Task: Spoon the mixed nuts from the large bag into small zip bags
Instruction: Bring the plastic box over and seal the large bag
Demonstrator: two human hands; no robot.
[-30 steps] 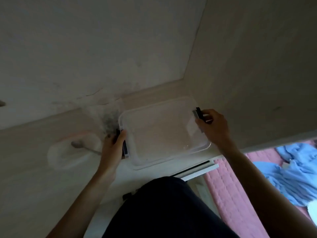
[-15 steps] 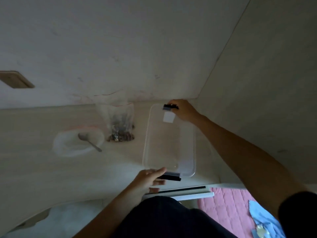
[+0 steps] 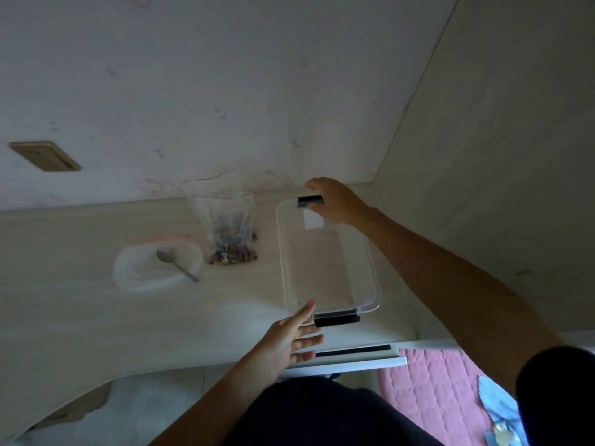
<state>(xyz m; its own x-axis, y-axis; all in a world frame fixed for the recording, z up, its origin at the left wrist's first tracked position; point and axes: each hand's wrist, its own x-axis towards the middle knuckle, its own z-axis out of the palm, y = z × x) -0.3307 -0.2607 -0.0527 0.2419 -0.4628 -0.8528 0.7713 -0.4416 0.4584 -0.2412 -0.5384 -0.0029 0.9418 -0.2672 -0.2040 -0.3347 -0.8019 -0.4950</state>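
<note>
A clear zip bag of mixed nuts [image 3: 227, 235] stands against the wall at the back of the pale desk [image 3: 80, 317]. Left of it a metal spoon [image 3: 175, 263] lies on a heap of clear small zip bags [image 3: 141, 275]. Right of the nut bag sits a clear plastic box [image 3: 325, 262] with black clips at both ends. My right hand [image 3: 335, 201] rests on the far clip [image 3: 309, 200]. Fingers spread, my left hand [image 3: 289, 342] hovers just off the near clip [image 3: 336, 320], holding nothing.
A side panel [image 3: 499, 156] walls in the desk on the right, close to the box. A white drawer front [image 3: 354, 360] sticks out under the desk edge. A pink quilt [image 3: 428, 387] with blue cloth [image 3: 499, 410] lies below right.
The box was turned from crosswise to lengthwise and set down on the desk. My left hand has come off the near clip and opened. My right hand stays at the far clip.
</note>
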